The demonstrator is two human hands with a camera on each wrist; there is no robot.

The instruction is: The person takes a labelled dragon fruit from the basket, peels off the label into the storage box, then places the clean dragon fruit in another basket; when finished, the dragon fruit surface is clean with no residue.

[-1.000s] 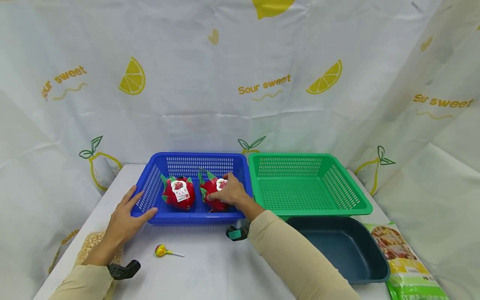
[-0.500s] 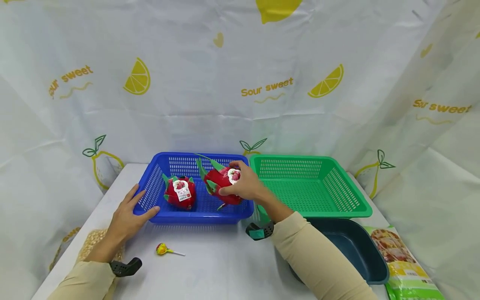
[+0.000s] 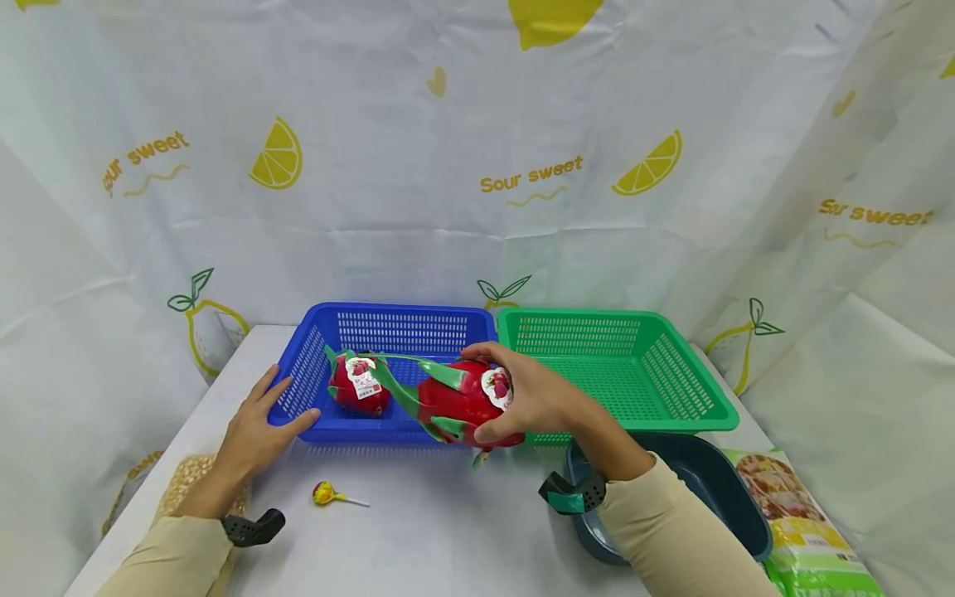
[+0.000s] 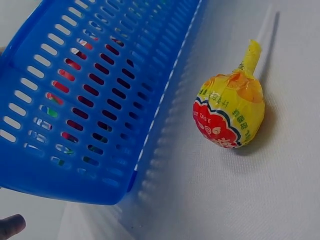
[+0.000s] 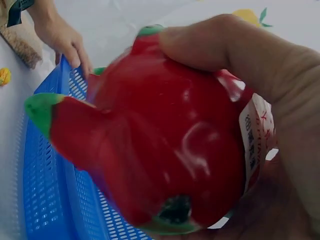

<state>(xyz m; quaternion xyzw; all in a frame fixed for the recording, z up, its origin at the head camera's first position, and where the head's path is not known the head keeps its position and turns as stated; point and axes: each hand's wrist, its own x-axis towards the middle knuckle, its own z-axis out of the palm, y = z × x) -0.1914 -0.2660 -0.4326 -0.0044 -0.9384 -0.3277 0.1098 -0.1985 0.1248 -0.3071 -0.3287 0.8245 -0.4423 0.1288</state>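
Note:
My right hand [image 3: 533, 394] grips a red dragon fruit [image 3: 462, 396] with green-tipped scales and a white label, above the front right of the blue basket [image 3: 351, 434]. In the right wrist view the thumb lies across the top of the fruit [image 5: 150, 130]. A second labelled dragon fruit [image 3: 363, 396] sits in the basket's left half. At the basket's front left corner is my left hand [image 3: 257, 431], its fingers spread and touching the rim. A yellow-and-red wrapped lollipop [image 3: 324, 493] lies on the white table before the basket, also large in the left wrist view.
A green basket [image 3: 619, 426] adjoins the blue one on the right. In front of it stands a dark blue tub [image 3: 716, 473], partly behind the right forearm. A green-and-yellow food bag [image 3: 809, 531] lies far right; a bag of pale beans or grains [image 3: 186, 481] lies under the left forearm.
My right hand has lifted the right dragon fruit from the blue basket and carried it rightward and nearer to me. My left hand has stayed at the basket's corner.

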